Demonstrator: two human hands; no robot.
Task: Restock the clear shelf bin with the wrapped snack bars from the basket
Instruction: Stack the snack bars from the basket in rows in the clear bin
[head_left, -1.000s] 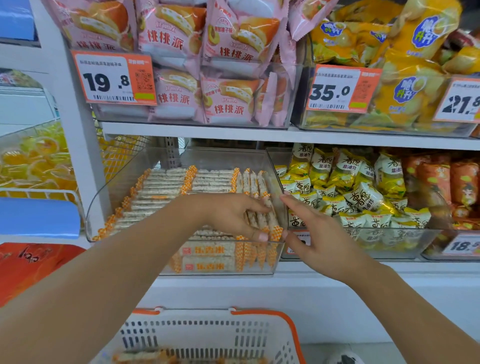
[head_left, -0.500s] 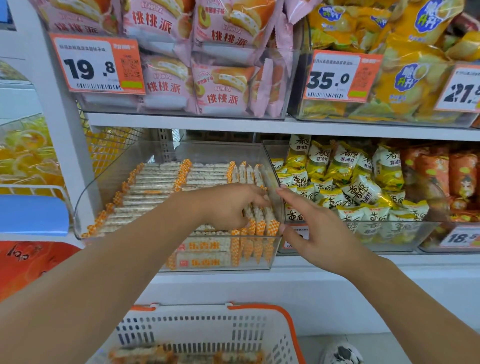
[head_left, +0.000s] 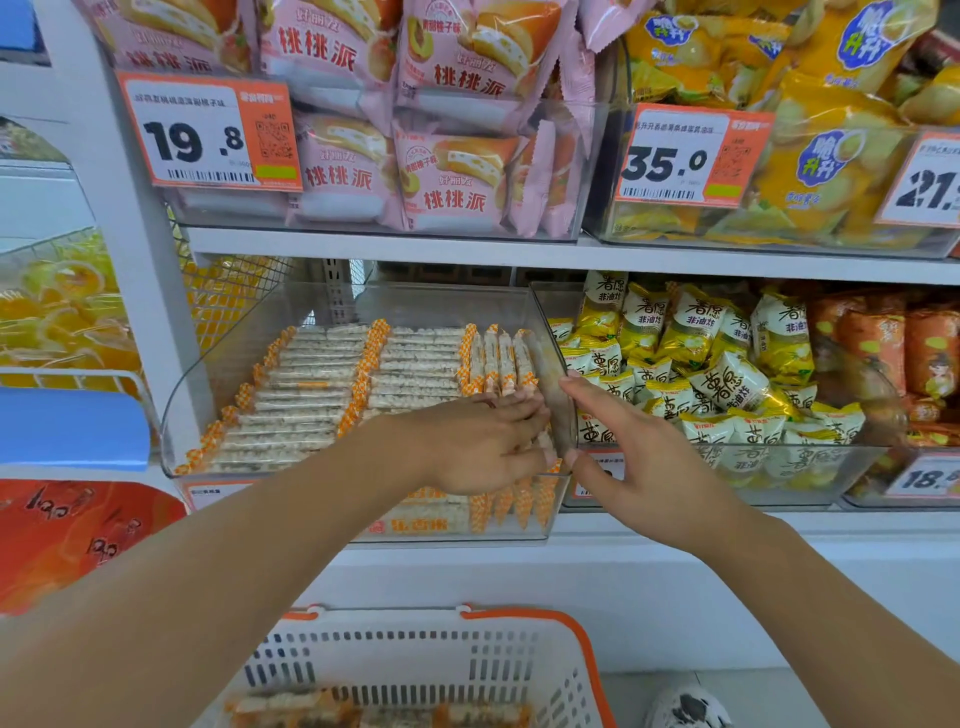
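Head view: a person stands at a white shop shelf (head_left: 467, 254), both bare arms reaching forward. At centre sits the clear plastic shelf bin (head_left: 218, 364), holding rows of pale wrapped snack bars with orange-checked ends (head_left: 311, 395), most laid flat, a few standing on edge at the bin's right side.

The left hand (head_left: 478, 441) lies palm down over the upright bars at the bin's front right corner, fingers curled onto their wrappers; whether it actually holds a bar cannot be told. At its 3 o'clock, the right hand (head_left: 644, 467) has straight, spread fingers, with thumb and forefinger touching the bin's right wall.

The step in hand looks like tucking bars into the right-hand row while steadying the bin.

At 6 o'clock, well below the hands, the white slotted basket with an orange rim (head_left: 431, 665) shows more bars at its bottom. The next move probably calls for reaching down to fetch them.
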